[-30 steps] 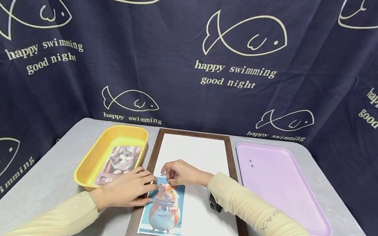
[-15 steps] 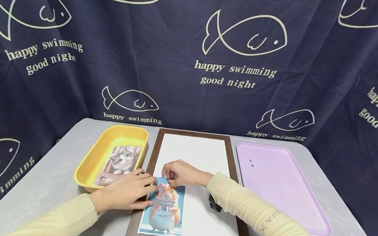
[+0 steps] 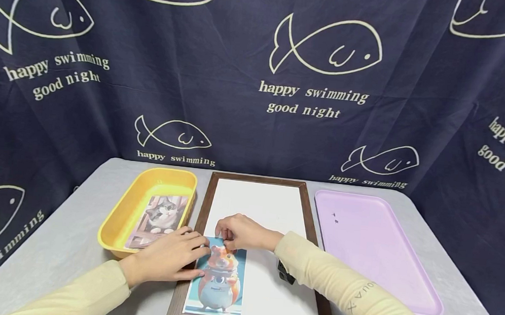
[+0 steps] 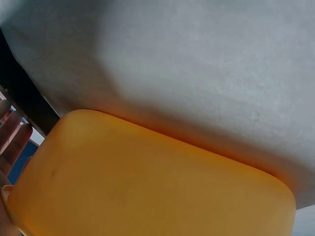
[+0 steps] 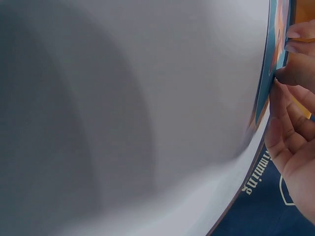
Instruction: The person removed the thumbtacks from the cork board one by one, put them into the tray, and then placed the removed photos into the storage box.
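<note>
A picture card [image 3: 219,288] of an orange-and-white hamster on blue lies at the lower left of a white board [image 3: 262,203] with a brown frame. My left hand [image 3: 166,257] reaches over the frame's left side, fingers extended, fingertips resting on the card's left edge. My right hand [image 3: 244,232] is at the card's top, with thumb and index finger pinching its upper edge. In the right wrist view the right hand's fingertips [image 5: 283,76] come together at the card's edge. Whether a small thing sits between them I cannot tell.
Left of the frame stands a yellow bin [image 3: 118,216] holding a cat picture [image 3: 165,215]. A purple tray [image 3: 374,256] on the right bears small dark pieces [image 3: 335,218]. A black device [image 3: 285,274] shows under the right wrist. A dark blue fish-print curtain [image 3: 246,117] hangs behind the table.
Both hands stay nearly in place at the hamster card. The right fingertips shift very slightly at its top edge; the whole head view drifts slightly.
</note>
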Tool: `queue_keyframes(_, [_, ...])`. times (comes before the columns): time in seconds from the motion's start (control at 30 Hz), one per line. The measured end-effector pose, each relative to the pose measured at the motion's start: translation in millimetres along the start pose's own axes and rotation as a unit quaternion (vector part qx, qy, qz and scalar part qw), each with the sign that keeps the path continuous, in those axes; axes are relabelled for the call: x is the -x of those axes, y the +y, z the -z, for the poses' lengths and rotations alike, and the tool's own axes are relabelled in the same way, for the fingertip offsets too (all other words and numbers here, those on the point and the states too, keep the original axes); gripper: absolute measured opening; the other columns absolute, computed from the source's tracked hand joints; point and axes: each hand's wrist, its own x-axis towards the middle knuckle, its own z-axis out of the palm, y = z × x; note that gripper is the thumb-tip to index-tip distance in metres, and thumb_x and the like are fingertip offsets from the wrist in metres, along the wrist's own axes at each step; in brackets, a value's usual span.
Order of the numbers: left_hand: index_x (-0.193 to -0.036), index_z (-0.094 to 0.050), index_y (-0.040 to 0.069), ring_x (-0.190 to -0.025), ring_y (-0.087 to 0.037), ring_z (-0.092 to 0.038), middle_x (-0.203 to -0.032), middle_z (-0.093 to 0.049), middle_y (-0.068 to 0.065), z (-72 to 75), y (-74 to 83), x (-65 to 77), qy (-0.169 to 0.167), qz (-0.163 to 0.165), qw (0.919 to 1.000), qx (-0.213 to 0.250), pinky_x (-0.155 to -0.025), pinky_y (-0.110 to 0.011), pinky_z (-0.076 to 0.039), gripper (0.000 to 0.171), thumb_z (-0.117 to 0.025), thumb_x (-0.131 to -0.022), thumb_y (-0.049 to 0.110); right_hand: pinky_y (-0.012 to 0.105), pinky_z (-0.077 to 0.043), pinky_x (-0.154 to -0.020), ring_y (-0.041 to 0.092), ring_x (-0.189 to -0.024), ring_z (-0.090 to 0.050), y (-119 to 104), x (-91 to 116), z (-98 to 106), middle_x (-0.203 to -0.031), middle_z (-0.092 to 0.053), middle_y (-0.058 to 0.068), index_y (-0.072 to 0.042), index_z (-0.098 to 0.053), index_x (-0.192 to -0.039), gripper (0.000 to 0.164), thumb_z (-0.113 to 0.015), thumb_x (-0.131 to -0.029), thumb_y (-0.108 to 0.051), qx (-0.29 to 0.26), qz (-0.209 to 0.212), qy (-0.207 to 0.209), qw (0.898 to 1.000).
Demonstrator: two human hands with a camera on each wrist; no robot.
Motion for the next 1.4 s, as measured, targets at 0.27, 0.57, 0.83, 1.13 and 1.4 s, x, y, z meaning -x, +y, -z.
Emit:
queue_keyframes(0.27, [-0.103,-0.062,0.018,-0.091,-0.012,-0.054,-0.098,-0.059,0.007,-1.2,0.2,1.0,0.006,0.000,1.0000,0.005,-0.084,-0.034,-0.040,0.039,-0.055,-0.084,0.051,0.012,-0.041,-0.057,0.000,-0.061,-0.050,-2.8,-0.1,0.3,-0.071,-0.059,-0.005,-0.010,-0.063,-0.089,0.018,-0.069,-0.073,-0.004,0.004,-0.004,0.012,1.000])
queue_keyframes(0.57, [-0.102,-0.062,0.018,-0.091,-0.012,-0.054,-0.098,-0.059,0.007,0.0,0.7,1.2,0.006,0.000,1.0000,-0.001,-0.084,-0.034,-0.041,0.039,-0.055,-0.084,0.051,0.012,-0.041,-0.058,-0.001,-0.061,-0.049,-5.8,-0.7,-0.6,-0.072,-0.060,-0.006,-0.013,-0.063,-0.086,0.018,-0.069,-0.072,-0.004,0.023,-0.017,0.008,1.000])
queue_keyframes(0.83, [-0.102,-0.062,0.018,-0.091,-0.012,-0.054,-0.097,-0.059,0.007,0.0,1.2,1.4,0.007,0.001,1.0000,0.001,-0.084,-0.034,-0.041,0.038,-0.056,-0.084,0.051,0.013,-0.041,-0.059,-0.001,-0.062,-0.049,-6.5,-2.0,-1.7,-0.072,-0.059,-0.007,-0.013,-0.062,-0.085,0.019,-0.071,-0.070,-0.005,0.036,-0.021,0.006,0.999])
queue_keyframes(1.13, [-0.103,-0.062,0.018,-0.092,-0.012,-0.053,-0.098,-0.059,0.007,-0.7,0.9,0.8,0.002,0.001,1.0000,0.003,-0.084,-0.034,-0.041,0.039,-0.055,-0.084,0.051,0.013,-0.040,-0.057,0.000,-0.061,-0.049,-6.8,-2.7,-1.5,-0.070,-0.059,-0.007,-0.013,-0.062,-0.085,0.020,-0.070,-0.069,-0.005,0.044,-0.028,0.005,0.999])
queue_keyframes(1.4, [-0.103,-0.062,0.018,-0.092,-0.012,-0.053,-0.098,-0.059,0.007,-1.3,0.8,1.0,0.003,0.005,1.0000,0.008,-0.084,-0.034,-0.040,0.038,-0.055,-0.085,0.051,0.014,-0.041,-0.058,0.000,-0.063,-0.051,-7.5,-3.5,-0.4,-0.071,-0.059,-0.008,-0.013,-0.063,-0.086,0.020,-0.072,-0.069,-0.006,0.042,-0.032,0.004,0.999])
